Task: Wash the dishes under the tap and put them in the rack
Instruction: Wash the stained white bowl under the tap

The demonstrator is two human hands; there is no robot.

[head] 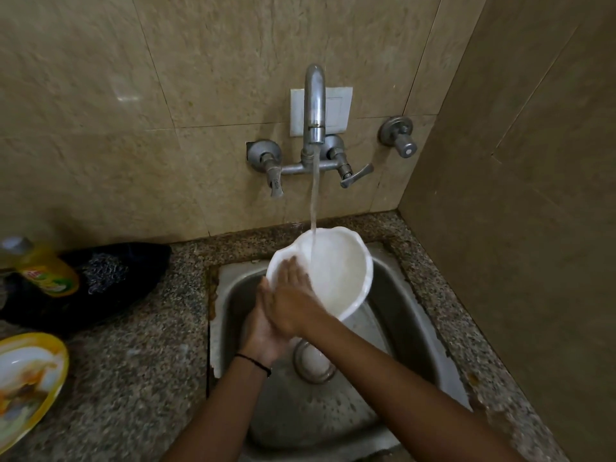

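A white bowl (336, 275) is held tilted over the steel sink (410, 315), and water from the tap (315, 105) streams into it. My left hand (261, 331) grips the bowl's near-left rim from below. My right hand (293, 295) lies flat across that rim with the fingers reaching inside the bowl, partly covering the left hand. A dirty yellow-rimmed plate (30, 381) rests on the counter at the far left.
A yellow dish-soap bottle (46, 271) and a steel scrubber (103, 271) lie on a black cloth (133, 295) left of the sink. Speckled granite counter (140, 378) surrounds the sink. A tiled side wall (516, 228) closes in on the right. No rack is in view.
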